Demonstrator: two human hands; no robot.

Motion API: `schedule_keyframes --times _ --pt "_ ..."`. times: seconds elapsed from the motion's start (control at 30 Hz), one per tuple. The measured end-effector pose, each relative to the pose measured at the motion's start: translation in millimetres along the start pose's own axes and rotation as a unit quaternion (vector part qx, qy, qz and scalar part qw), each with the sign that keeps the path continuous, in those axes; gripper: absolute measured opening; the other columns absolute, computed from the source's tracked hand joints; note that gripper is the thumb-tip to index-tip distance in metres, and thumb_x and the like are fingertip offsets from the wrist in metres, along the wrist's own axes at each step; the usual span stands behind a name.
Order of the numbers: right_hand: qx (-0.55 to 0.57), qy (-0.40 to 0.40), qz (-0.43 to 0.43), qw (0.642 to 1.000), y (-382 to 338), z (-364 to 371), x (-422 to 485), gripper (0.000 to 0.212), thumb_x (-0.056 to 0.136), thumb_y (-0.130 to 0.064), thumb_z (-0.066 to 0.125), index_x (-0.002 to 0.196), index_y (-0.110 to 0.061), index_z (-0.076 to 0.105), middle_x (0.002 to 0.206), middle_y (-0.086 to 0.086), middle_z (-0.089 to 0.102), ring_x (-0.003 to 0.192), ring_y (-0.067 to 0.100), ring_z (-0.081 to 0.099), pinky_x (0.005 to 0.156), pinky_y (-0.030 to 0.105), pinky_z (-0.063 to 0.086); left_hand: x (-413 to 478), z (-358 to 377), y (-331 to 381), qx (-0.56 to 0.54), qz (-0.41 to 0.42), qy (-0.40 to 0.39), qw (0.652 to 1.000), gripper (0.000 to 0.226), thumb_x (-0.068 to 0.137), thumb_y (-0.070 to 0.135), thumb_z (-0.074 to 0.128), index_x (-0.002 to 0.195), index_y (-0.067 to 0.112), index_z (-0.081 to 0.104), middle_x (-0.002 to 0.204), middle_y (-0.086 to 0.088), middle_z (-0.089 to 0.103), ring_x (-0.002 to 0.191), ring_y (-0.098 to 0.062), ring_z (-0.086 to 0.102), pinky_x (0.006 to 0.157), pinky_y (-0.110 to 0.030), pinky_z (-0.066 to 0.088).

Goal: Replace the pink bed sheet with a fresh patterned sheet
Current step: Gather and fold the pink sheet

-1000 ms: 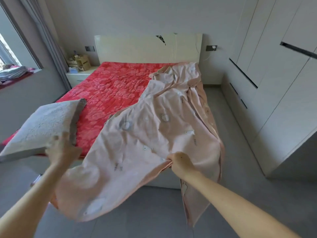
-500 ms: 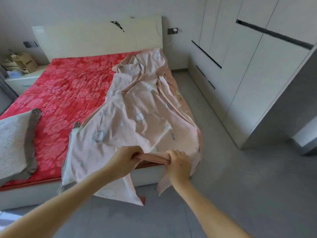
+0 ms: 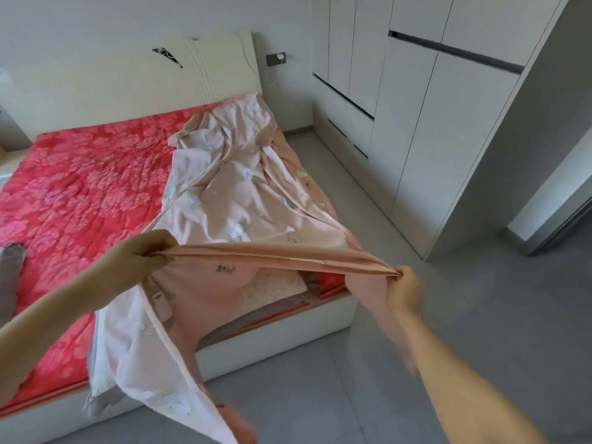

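Head view: a pale pink cotton bed sheet printed with small bears is held stretched by one edge between both hands at the foot of the bed. The left hand is curled round the bunched edge, and the right hand pinches the same edge farther along, the two well apart. The rest of the sheet lies rumpled along the right side of the red quilted floral mattress cover, reaching up near the cream padded headboard. A loose flap hangs past the white bed frame toward the grey tiled floor.

That flap could be trodden on or dragged over the floor if the sheet is pulled back ungathered, and the far end might catch at the headboard.

Counted: one pink sheet, one bed, two hands, and one grey pillow partly seen at the left edge. No fresh sheet can be identified.
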State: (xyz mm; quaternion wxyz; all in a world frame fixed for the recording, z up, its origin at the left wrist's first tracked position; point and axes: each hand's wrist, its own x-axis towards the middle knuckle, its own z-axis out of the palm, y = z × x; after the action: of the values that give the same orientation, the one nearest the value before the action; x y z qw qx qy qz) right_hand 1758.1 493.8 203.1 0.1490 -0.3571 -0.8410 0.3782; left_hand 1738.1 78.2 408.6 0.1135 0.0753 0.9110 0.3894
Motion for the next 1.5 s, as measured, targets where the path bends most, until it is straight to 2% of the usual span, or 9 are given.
schedule_keyframes --times 0.17,0.27,0.47,0.57,0.8,0.97,1.17,1.27,1.5 --pt "-0.046 0.047 -0.307 0.949 -40.0 -42.8 3.9 0.012 0.081 0.005 0.063 0.091 -0.001 0.067 0.077 0.012 0.069 0.069 0.033 0.064 0.057 0.03 0.042 24.3 -33.7 -40.9 0.272 -0.077 0.155 0.947 0.028 0.08 -0.004 0.056 0.075 0.023 0.058 0.075 -0.015 0.062 0.067 -0.028 0.053 0.062 -0.033 0.041" --pt "-0.1 0.042 -0.475 0.873 -75.8 -55.2 -14.4 0.015 0.067 0.009 0.071 0.078 -0.001 0.07 0.067 0.009 0.07 0.058 0.027 0.067 0.049 0.031 0.052 35.9 -10.3 -29.6 0.448 -0.147 0.174 0.865 0.042 0.075 0.008 0.062 0.116 0.015 0.058 0.108 -0.019 0.057 0.099 -0.037 0.053 0.084 -0.044 0.041" --pt "-0.097 0.017 -0.607 0.788 -141.7 -43.4 -44.3 0.015 0.068 0.0 0.056 0.057 -0.008 0.061 0.048 -0.001 0.057 0.041 0.015 0.052 0.047 0.015 0.03 38.2 158.5 76.3 0.238 0.191 -0.003 0.952 0.081 0.065 0.059 0.058 0.137 0.029 0.039 0.132 0.007 0.05 0.121 -0.016 0.045 0.1 -0.026 0.028" --pt "-0.064 -0.047 -0.59 0.804 -144.6 -48.3 -46.3 0.017 0.07 -0.008 0.062 0.055 -0.012 0.055 0.046 -0.002 0.052 0.04 0.013 0.046 0.05 0.016 0.015 59.1 186.7 90.1 0.1 0.178 0.09 0.975 0.017 0.078 0.009 0.058 0.094 0.015 0.061 0.089 0.004 0.064 0.08 -0.017 0.059 0.064 -0.022 0.033" --pt "-0.219 -0.19 -0.414 0.863 -93.9 -68.1 42.9 0.021 0.089 -0.013 0.051 0.078 -0.015 0.069 0.066 -0.01 0.045 0.071 0.017 0.046 0.05 0.019 0.026 112.0 162.7 111.8 0.119 0.147 0.069 0.98 0.035 0.075 -0.01 0.046 0.082 0.016 0.069 0.068 0.009 0.062 0.062 -0.002 0.051 0.058 -0.012 0.039" --pt "0.006 -0.314 -0.292 0.903 -101.3 -100.1 133.0 0.026 0.086 -0.002 0.054 0.07 -0.016 0.07 0.067 0.0 0.063 0.061 0.011 0.049 0.054 0.025 0.037 146.2 148.6 143.2 0.206 0.131 -0.027 0.969 0.032 0.079 0.0 0.051 0.063 0.027 0.054 0.06 0.012 0.054 0.06 -0.003 0.047 0.056 -0.017 0.035" --pt "0.155 -0.331 -0.33 0.87 -163.0 -136.7 214.0 0.026 0.073 0.001 0.047 0.06 -0.011 0.067 0.053 -0.01 0.058 0.054 0.004 0.052 0.05 0.02 0.039 182.3 187.8 201.9 0.129 0.064 0.04 0.989 0.02 0.084 0.041 0.063 0.072 0.025 0.06 0.064 0.005 0.059 0.058 -0.005 0.05 0.056 -0.018 0.036" --pt "0.105 -0.305 -0.401 0.857 -189.1 -120.2 236.2 0.026 0.072 -0.012 0.05 0.051 -0.002 0.039 0.05 0.0 0.03 0.049 0.01 0.028 0.046 0.027 0.022 212.1 219.6 249.6 0.083 0.081 0.14 0.983 0.01 0.083 0.027 0.069 0.085 0.019 0.065 0.066 0.008 0.061 0.066 -0.003 0.055 0.06 -0.016 0.039" --pt "0.118 -0.448 -0.403 0.789 -178.5 -73.3 314.5 0.032 0.084 -0.016 0.066 0.055 -0.006 0.056 0.052 0.005 0.048 0.056 0.004 0.038 0.056 0.024 0.032 288.8 246.4 276.6 0.087 0.034 0.189 0.977 0.014 0.083 0.003 0.059 0.07 0.003 0.064 0.059 -0.004 0.059 0.059 -0.006 0.046 0.054 -0.02 0.034"
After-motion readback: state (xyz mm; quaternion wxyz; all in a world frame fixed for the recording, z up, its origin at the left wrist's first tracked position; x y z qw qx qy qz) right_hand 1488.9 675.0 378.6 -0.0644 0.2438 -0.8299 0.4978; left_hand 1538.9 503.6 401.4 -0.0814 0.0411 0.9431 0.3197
